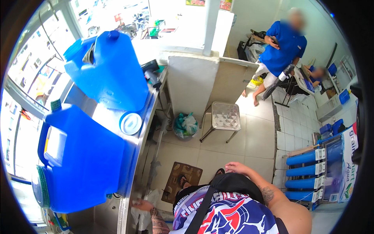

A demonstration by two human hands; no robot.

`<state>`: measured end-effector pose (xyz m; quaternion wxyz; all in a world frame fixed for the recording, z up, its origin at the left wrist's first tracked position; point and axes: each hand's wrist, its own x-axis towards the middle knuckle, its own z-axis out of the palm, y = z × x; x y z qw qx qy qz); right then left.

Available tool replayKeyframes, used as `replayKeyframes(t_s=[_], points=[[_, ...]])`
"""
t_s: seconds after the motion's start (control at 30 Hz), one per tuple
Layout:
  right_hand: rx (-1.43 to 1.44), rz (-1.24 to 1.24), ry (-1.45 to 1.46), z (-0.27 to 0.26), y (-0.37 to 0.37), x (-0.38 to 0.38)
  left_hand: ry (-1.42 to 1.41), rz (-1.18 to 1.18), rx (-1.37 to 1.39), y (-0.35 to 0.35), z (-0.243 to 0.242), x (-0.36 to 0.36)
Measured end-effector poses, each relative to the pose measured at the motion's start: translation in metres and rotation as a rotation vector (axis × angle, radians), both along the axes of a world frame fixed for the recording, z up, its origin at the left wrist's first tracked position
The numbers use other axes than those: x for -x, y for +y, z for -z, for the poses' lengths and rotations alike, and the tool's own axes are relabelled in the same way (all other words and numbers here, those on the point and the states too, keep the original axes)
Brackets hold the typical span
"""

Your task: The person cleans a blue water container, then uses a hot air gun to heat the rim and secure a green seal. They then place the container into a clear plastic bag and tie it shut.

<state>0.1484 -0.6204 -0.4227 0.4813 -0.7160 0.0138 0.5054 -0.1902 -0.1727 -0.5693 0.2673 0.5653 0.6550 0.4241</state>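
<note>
My left hand [142,204] is blurred beside the metal counter's front edge, near a thin clear plastic bag [143,218]; whether it grips anything is unclear. My right hand [236,168] hangs in front of my black bag [236,185], fingers loosely bent and seemingly holding nothing. On my left, a blue plastic water jug [87,158] with a green-rimmed cap stands on the stainless steel counter [131,163]. Beyond it is a second blue water jug [117,73]. Between them, near the edge, sits a round blue-and-white cap [131,123].
A steel sink basin [102,218] lies at lower left. Ahead are a metal-legged stool [225,116], a lined waste bin [185,125] and a floor mat [182,181]. Blue filter housings [302,172] stand right. One person [285,49] stands holding a phone; another person [317,74] sits behind.
</note>
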Motion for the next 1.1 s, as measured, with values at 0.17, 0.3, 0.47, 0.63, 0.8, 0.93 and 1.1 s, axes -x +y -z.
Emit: replayKeyframes(t_s=[0.17, 0.3, 0.47, 0.63, 0.8, 0.93, 1.1], points=[[0.022, -0.105, -0.173, -0.052, -0.015, -0.037, 0.077, 1.069, 0.611, -0.096, -0.097, -0.192], [-0.254, -0.336, -0.969, -0.092, -0.002, -0.064, -0.245, 2.242, 1.032, -0.186, -0.224, -0.303], [-0.315, -0.405, -0.483, -0.114, -0.011, -0.123, -0.647, 1.695, 0.765, -0.223, -0.329, -0.392], [-0.612, 0.22, -0.378, -0.123, -0.052, -0.167, -0.288, 1.633, 0.131, -0.245, -0.314, -0.412], [-0.697, 0.628, -0.225, -0.132, -0.075, -0.197, -0.043, 1.769, 0.642, -0.269, -0.273, -0.423], [-0.654, 0.821, -0.258, -0.14, -0.093, -0.218, -0.607, 1.548, 0.729, -0.261, -0.27, -0.464], [-0.529, 0.969, -0.353, -0.145, -0.114, -0.232, -0.947, 1.557, 1.086, -0.225, -0.291, -0.521]])
